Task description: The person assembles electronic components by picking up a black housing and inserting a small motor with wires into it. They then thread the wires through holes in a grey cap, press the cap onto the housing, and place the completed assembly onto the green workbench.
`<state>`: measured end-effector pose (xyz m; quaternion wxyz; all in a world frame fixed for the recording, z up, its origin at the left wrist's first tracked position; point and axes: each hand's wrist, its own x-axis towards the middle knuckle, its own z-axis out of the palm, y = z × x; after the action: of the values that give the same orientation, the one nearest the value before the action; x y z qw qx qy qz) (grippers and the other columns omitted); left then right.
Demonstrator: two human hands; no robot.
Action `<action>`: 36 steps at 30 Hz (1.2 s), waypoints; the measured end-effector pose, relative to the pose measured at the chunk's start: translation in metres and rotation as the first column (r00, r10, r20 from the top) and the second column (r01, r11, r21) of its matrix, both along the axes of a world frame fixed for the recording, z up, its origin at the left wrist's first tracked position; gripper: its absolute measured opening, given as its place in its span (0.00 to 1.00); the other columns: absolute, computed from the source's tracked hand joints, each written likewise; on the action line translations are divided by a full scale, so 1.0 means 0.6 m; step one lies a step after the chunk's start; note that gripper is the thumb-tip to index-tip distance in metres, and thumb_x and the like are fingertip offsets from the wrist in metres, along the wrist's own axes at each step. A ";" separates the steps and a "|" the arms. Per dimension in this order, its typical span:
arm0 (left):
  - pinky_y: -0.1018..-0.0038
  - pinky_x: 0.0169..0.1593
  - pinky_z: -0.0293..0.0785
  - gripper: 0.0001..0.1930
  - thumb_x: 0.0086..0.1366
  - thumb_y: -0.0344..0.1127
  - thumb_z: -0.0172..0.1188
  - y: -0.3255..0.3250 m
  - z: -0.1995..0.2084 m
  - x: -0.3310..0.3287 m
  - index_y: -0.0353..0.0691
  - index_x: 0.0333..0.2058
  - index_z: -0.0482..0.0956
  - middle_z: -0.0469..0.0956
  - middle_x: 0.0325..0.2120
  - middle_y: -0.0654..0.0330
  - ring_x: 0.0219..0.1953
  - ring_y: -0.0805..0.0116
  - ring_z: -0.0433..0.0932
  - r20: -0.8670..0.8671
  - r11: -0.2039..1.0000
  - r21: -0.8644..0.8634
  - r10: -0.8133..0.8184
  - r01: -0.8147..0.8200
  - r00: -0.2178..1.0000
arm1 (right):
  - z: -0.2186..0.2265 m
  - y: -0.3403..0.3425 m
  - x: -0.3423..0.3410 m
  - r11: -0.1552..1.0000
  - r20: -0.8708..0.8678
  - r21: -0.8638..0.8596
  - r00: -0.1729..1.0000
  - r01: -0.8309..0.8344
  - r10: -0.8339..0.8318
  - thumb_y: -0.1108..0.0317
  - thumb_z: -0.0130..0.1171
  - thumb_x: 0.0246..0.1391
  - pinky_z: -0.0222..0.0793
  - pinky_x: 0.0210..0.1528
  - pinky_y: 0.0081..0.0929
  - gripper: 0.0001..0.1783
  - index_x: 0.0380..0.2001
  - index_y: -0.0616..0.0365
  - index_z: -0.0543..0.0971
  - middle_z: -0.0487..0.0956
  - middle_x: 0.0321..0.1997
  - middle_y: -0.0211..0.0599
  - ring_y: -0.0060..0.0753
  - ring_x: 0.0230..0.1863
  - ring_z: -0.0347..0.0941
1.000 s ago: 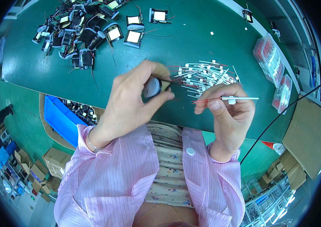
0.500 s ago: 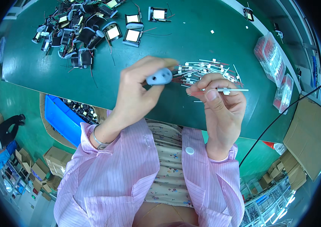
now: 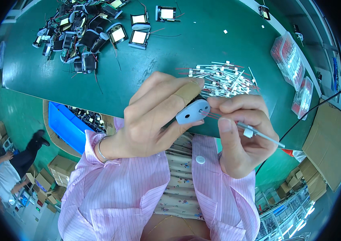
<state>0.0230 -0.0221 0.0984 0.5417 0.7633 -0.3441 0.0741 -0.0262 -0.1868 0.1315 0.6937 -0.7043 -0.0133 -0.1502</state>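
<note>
My left hand [image 3: 148,116] is closed round a small black device with a rounded grey end cap [image 3: 186,114], which has several holes and faces toward me. A tan bandage-like wrap covers one finger. My right hand [image 3: 245,148] pinches a wire lead [image 3: 249,132] with a white connector block, a pale sleeve and thin red wires. The red wire ends point at the cap and reach its surface near a hole; whether they go inside I cannot tell. Just beyond both hands lies a pile of similar wire leads [image 3: 228,78] on the green table [image 3: 138,66].
Black devices [image 3: 90,38] are heaped at the far left, with several set apart beside them. Clear plastic boxes of leads [image 3: 287,56] stand at the right edge. A blue bin [image 3: 66,126] sits below the left table edge. A black cable [image 3: 295,122] crosses at right. Another person [image 3: 14,168] is at far left.
My left hand has moved right and slightly toward me with the device. My right hand has come nearer, tilting the lead so its red wire ends meet the cap. The other person has shifted.
</note>
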 end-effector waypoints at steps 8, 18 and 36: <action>0.68 0.36 0.71 0.25 0.47 0.30 0.67 0.005 0.000 -0.001 0.23 0.44 0.75 0.78 0.41 0.42 0.34 0.56 0.76 0.064 0.999 -0.021 -0.026 0.027 0.998 | 0.032 0.001 -0.007 0.960 -0.002 -0.273 0.998 -0.059 0.061 0.84 0.58 0.47 0.80 0.39 0.32 0.04 0.27 0.70 0.74 0.75 0.37 0.49 0.41 0.38 0.79; 0.68 0.36 0.71 0.24 0.47 0.32 0.67 0.004 -0.001 -0.001 0.24 0.43 0.76 0.78 0.41 0.43 0.34 0.56 0.76 0.099 0.999 -0.019 -0.045 0.048 0.994 | 0.039 -0.001 -0.004 0.933 0.004 -0.357 0.999 -0.048 0.053 0.84 0.62 0.44 0.77 0.37 0.25 0.05 0.28 0.71 0.77 0.76 0.36 0.49 0.37 0.36 0.78; 0.69 0.38 0.70 0.23 0.52 0.37 0.66 0.008 0.001 0.003 0.26 0.42 0.77 0.79 0.41 0.44 0.35 0.57 0.75 0.065 0.995 -0.006 -0.100 0.101 0.993 | 0.044 -0.009 0.003 0.868 0.085 -0.488 0.984 -0.095 0.156 0.83 0.63 0.43 0.77 0.35 0.25 0.07 0.28 0.71 0.76 0.77 0.35 0.51 0.40 0.35 0.79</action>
<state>0.0249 -0.0173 0.0990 0.5371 0.7396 -0.3990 0.0729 -0.0246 -0.1925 0.1579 0.5026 -0.8420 -0.1380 -0.1391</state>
